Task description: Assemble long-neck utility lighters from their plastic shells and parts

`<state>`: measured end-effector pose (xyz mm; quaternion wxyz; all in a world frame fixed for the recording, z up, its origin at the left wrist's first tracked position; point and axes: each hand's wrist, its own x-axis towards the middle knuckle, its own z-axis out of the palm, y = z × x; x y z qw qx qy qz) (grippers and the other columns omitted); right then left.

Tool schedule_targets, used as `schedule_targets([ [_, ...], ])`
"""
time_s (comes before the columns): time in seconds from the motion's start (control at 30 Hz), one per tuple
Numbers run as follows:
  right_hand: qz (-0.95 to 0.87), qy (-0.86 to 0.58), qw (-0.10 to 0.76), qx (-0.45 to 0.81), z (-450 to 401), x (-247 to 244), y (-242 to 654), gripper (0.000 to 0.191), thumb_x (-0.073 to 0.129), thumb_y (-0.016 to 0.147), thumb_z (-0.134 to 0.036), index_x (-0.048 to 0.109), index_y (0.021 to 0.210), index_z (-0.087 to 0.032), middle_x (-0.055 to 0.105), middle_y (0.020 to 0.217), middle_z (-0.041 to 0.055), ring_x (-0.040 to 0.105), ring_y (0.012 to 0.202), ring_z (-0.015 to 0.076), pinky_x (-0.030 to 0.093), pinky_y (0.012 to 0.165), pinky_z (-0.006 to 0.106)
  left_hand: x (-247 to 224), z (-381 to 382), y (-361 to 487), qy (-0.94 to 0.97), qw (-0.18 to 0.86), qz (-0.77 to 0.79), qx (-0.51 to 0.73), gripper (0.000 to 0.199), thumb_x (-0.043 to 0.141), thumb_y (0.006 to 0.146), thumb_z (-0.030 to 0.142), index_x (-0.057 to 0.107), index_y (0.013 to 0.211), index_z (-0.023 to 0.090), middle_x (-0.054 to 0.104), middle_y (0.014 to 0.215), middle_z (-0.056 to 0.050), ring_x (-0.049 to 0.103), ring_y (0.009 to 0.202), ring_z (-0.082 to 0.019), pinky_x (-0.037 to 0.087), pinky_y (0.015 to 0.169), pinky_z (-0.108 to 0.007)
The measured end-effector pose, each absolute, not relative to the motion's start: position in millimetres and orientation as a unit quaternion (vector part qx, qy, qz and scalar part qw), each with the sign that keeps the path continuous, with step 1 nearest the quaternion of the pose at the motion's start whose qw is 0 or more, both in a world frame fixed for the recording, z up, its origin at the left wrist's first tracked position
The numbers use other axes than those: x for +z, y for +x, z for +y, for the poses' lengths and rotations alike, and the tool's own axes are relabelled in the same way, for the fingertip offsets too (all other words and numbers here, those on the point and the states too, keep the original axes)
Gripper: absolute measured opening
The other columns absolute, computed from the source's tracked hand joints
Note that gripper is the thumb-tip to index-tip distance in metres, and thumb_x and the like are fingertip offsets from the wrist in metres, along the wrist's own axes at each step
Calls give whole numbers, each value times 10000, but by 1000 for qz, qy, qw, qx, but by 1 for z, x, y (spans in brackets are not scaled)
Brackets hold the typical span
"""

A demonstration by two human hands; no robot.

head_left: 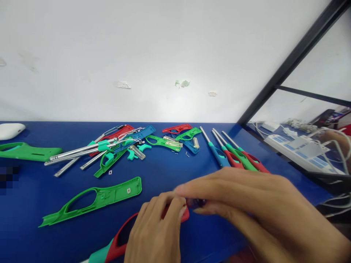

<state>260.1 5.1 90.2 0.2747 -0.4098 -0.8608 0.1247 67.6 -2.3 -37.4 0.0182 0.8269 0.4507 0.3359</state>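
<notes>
My left hand (pixel 157 230) is closed over the end of a red lighter (pixel 116 246) with a teal collar, low in the head view. Just right of it, my right hand (pixel 241 204) pinches a small dark object (pixel 199 202) against the lighter's end; the fingers hide most of it. To the left of my left hand lies a green handle half (pixel 117 193), its inner side up, with a small white piece (pixel 128 190) on it.
Metal tubes (pixel 82 150), teal triggers and coloured handle halves are piled at the back left. Several lighters (pixel 236 155) lie side by side at the back right. A green handle (pixel 30 152) and white case (pixel 11 130) are far left. A power strip (pixel 301 151) is beyond the frame post.
</notes>
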Motion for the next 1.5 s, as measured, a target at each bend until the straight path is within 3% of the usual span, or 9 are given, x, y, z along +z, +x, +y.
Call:
schedule_targets([
  [0.2,-838,-451,296,80,13,95,250,58,716,1003,-283,715,1049,-318,835,960,-83,798,778,151,637,716,218,-40,-2,68,830,-15,452,328,236,451,1009,115,606,1118,256,751,990,-39,745,812,-250,613,652,-396],
  [0.4,-839,-454,288,87,4,91,258,429,649,1053,-298,604,1440,-476,793,1294,-104,798,1090,174,648,938,249,-40,-4,68,820,-25,462,337,281,456,992,112,619,1174,250,758,1038,-53,754,865,-260,620,687,-404],
  [0.57,-853,-399,305,138,6,92,265,185,606,1077,-302,734,1173,-395,835,1101,-102,815,942,133,631,888,176,-40,-5,68,826,-17,464,318,321,459,973,103,633,1190,263,776,1104,-48,767,910,-258,626,716,-392],
  [0.8,-797,-483,342,121,8,98,255,153,858,885,-398,720,898,-333,741,731,-114,694,537,88,545,467,106,-44,-2,66,829,-25,450,331,311,442,988,94,606,1199,253,756,1096,-48,767,881,-242,636,704,-390],
  [0.97,-847,-402,319,136,4,96,263,279,688,1038,-281,729,1285,-403,820,1176,-71,801,952,132,632,861,170,-45,0,68,830,-28,443,337,331,452,986,97,607,1236,248,759,1107,-51,762,884,-251,630,690,-399],
  [1.17,-832,-418,313,185,15,101,257,126,871,902,-259,751,884,-296,766,833,-102,714,718,70,565,666,100,-49,-2,65,834,-2,438,335,349,457,1002,109,618,1267,270,741,1134,-31,755,911,-243,632,708,-412],
  [1.23,-819,-454,311,162,14,101,256,170,915,850,-289,753,896,-310,769,842,-103,719,714,84,566,641,116,-49,-2,64,831,-7,436,345,338,456,998,101,616,1248,261,738,1137,-33,754,911,-239,633,710,-407],
  [1.4,-827,-401,319,231,10,99,266,200,806,965,-318,804,1146,-405,827,1170,-82,785,1044,154,604,925,183,-46,-4,66,828,-9,434,355,310,448,998,112,615,1214,257,749,1117,-36,751,892,-250,625,699,-412],
  [1.5,-821,-391,324,262,14,100,268,76,771,995,-304,833,995,-349,851,1005,-72,796,926,135,610,858,162,-46,-5,68,827,-14,442,347,339,436,1016,119,621,1262,263,753,1120,-38,751,907,-251,622,731,-416],
])
